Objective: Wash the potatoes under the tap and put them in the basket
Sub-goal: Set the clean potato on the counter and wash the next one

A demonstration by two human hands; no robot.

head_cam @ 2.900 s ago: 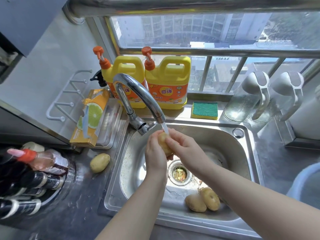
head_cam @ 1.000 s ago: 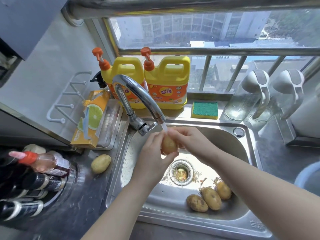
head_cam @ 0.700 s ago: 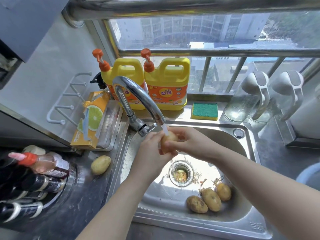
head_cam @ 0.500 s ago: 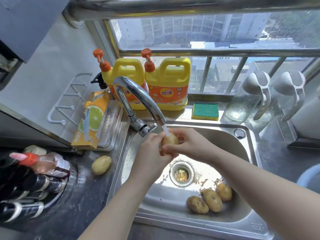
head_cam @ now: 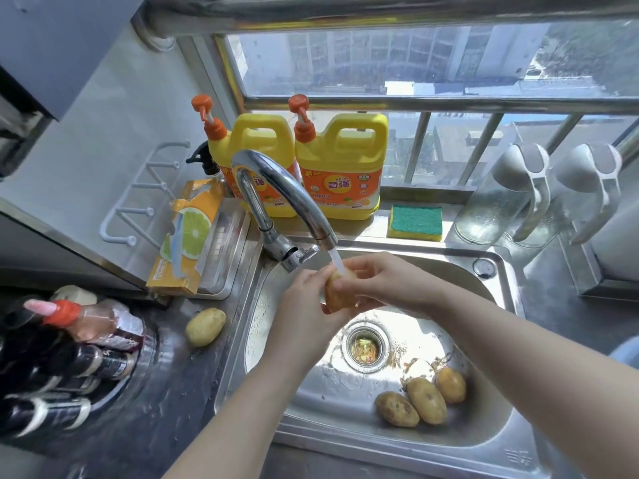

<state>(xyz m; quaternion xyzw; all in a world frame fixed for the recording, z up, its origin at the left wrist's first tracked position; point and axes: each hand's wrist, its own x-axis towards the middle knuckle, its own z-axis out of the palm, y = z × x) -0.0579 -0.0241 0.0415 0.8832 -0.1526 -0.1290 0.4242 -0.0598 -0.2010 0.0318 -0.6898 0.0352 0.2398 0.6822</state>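
Note:
Both hands hold one potato (head_cam: 338, 294) under the water running from the chrome tap (head_cam: 287, 198). My left hand (head_cam: 301, 309) cups it from the left and below. My right hand (head_cam: 380, 280) grips it from the right, fingers curled over its top. Three brown potatoes (head_cam: 420, 399) lie together at the near right of the steel sink (head_cam: 390, 440). A paler potato (head_cam: 205, 326) lies on the dark counter left of the sink. A pale blue rim (head_cam: 626, 347) shows at the right edge; I cannot tell whether it is the basket.
Two yellow detergent jugs (head_cam: 340, 167) and a green-yellow sponge (head_cam: 415, 223) stand behind the sink. A citrus-printed box (head_cam: 186, 236) lies at the left. Dark bottles (head_cam: 62, 368) crowd the near left. Two clear jugs (head_cam: 511, 195) stand at the right.
The potato has turned in my hands under the stream, and both hands shifted slightly. The potatoes in the sink and on the counter have stayed put.

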